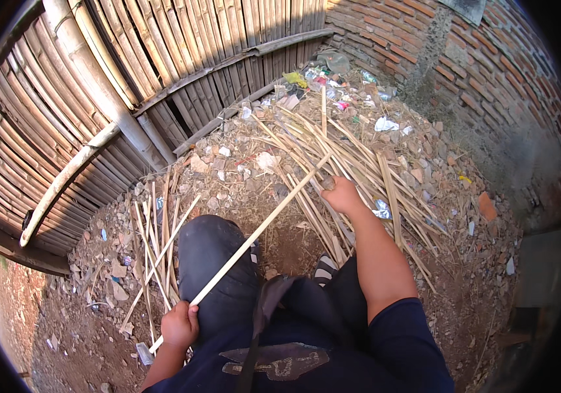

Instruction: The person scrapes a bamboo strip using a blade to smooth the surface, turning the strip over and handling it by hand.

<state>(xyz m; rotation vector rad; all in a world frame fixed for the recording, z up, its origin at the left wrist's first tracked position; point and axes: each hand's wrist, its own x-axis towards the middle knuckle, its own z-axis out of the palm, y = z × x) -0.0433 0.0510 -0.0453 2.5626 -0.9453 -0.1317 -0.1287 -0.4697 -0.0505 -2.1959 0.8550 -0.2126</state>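
Note:
A long pale bamboo strip (261,229) slants from beside my left hip, across my bent left knee, to a spot ahead of my right hand. My left hand (180,324) is closed around its lower part, and the end sticks out below the fist. My right hand (342,195) is closed just to the right of the strip's far end. A small dark brownish thing shows at its fingers; its kind cannot be made out. Beyond and right of that hand lies a loose pile of similar bamboo strips (352,154).
Fewer strips (156,245) lie crossed left of my knee. A bamboo-slat fence (228,52) stands at the left and back, a brick wall (483,85) at the right. Rubble and litter (339,85) cover the dirt ground. A small greyish piece (144,354) lies near my left hand.

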